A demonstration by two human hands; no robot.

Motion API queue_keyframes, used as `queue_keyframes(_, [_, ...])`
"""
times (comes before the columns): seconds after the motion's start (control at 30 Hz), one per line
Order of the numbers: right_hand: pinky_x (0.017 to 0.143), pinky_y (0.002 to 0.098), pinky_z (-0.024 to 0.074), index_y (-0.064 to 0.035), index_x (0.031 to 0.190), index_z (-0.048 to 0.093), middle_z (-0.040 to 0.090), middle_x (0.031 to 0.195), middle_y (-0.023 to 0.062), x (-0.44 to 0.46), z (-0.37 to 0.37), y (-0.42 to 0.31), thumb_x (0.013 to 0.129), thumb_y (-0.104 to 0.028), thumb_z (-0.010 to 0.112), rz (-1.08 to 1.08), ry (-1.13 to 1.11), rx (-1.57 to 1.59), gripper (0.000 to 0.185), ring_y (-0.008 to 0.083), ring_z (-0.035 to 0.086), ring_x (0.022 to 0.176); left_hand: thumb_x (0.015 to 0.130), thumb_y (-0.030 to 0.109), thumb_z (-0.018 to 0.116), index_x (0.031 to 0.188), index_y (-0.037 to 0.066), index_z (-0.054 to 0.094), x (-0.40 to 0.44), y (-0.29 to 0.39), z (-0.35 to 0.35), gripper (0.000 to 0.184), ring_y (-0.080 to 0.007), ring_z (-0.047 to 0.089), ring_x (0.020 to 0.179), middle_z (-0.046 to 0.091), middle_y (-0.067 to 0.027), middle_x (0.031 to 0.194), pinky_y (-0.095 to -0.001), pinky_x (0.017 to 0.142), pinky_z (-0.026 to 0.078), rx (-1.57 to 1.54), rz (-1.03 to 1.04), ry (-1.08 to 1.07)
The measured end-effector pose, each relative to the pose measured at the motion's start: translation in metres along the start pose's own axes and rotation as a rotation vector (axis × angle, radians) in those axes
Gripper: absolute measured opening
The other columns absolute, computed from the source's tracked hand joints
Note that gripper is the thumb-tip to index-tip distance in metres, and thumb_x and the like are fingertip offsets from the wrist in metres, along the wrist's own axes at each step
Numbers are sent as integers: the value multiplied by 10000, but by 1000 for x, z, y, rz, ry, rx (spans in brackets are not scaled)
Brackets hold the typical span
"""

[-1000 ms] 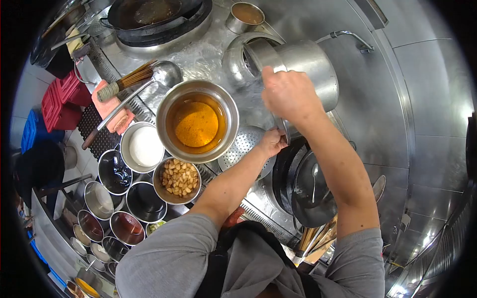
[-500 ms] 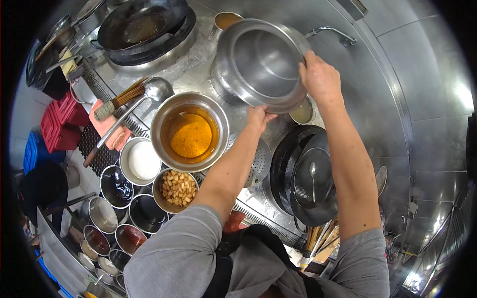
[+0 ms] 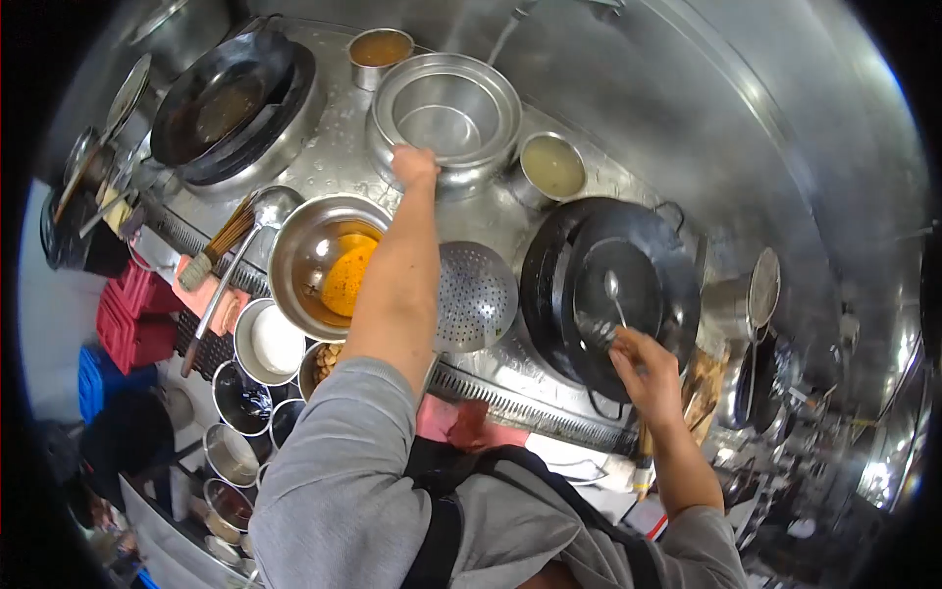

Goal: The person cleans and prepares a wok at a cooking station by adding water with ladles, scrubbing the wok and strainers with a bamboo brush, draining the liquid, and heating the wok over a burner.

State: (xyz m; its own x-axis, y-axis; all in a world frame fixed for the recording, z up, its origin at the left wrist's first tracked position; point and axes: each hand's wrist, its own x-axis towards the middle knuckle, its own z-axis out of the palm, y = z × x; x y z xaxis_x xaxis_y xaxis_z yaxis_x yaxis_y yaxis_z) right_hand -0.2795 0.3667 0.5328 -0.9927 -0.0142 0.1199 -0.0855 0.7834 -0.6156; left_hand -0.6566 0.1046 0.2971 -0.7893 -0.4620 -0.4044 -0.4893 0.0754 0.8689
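Head view: left hand at round silver metal pot, grip unclear. Right hand beside silver metal spoon, can't tell if pinching.

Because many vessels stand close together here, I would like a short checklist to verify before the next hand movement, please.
1. Metal pot upright: ok, opening faces up.
2. Left hand at the pot's near rim: ok.
3. Spoon in the black wok: ok.
4. Right hand gripping the spoon: cannot tell; fingertips are near its handle.
5. Left forearm clear of the orange-liquid bowl: cannot tell; it overlaps in view.
6. Perforated strainer clear of both hands: ok.
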Motion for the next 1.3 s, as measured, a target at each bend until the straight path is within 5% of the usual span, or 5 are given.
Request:
queue_keyframes(0.27, [611, 273, 510, -15, 1105, 655, 692, 798, 108, -205, 4, 69, 840, -26, 680, 484, 8, 2, 266, 142, 661, 683, 776, 100, 639, 1021, -5, 591, -96, -33, 3, 271, -290, 694, 801, 687, -185, 899, -390, 687, 542, -313, 229, -223])
queue_keyframes(0.53, [583, 273, 503, -31, 1152, 626, 677, 763, 97, -300, 7, 113, 878, -101, 669, 534, -28, 330, 286, 141, 631, 629, 782, 321, 647, 1015, 15, 655, -330, -182, -129, 385, -369, 659, 917, 681, -206, 954, -444, 827, 510, 817, 827, -555])
queue_keyframes(1.0, [787, 506, 508, -56, 867, 710, 664, 825, 222, -517, 88, 298, 830, -316, 653, 768, -296, 24, 269, 424, 642, 847, 681, 210, 747, 1176, -10, 476, -416, -300, -156, 605, -369, 647, 984, 650, -238, 1042, -433, 857, 515, 953, 503, -372])
queue_keyframes(1.17, [954, 451, 466, -88, 1208, 601, 581, 1254, 200, -542, 166, 374, 830, -284, 634, 687, -56, -248, 427, 361, 542, 1162, 776, 23, 711, 1223, 4, 431, -399, -314, -161, 528, -218, 636, 958, 618, -152, 1093, -359, 768, 537, 344, 165, -684])
queue_keyframes(1.3, [1002, 425, 437, -82, 1299, 512, 486, 1367, 181, -515, 209, 412, 811, -256, 643, 763, -255, -401, 535, 331, 472, 1236, 710, 341, 779, 1298, 4, 441, -409, -318, -158, 757, -337, 624, 1085, 634, -224, 1133, -409, 899, 501, 1114, 336, -545])
